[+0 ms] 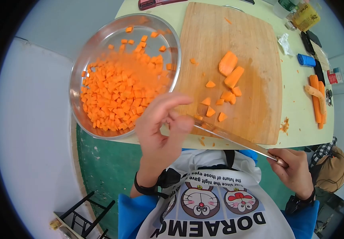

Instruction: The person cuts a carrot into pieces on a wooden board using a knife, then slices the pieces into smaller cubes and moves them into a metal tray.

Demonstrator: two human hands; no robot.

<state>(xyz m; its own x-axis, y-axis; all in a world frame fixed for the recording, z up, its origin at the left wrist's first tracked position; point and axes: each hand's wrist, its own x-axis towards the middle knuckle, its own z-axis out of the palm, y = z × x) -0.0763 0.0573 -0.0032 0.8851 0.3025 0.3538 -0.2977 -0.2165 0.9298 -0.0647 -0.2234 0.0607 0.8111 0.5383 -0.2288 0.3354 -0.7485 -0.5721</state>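
Note:
My right hand (293, 169) grips the handle of a kitchen knife (239, 140), its blade slanting up to the left across the front edge of a wooden cutting board (259, 47). By the blade's far end is my left hand (158, 129), thumb and index finger apart, beside the rim of a metal basin (74, 85). Many diced carrot pieces (114, 95) fill much of the basin, and an orange blur of pieces shows just beyond my left hand. On the board lie two larger carrot chunks (228, 63) and several small cut pieces (210, 111).
To the right of the board are several whole carrots (317, 99), a blue roll (306, 60), a crumpled tissue (284, 44) and carrot scraps (285, 124). Bottles (305, 16) stand at the back right. A black-framed stool (86, 217) is on the floor at lower left.

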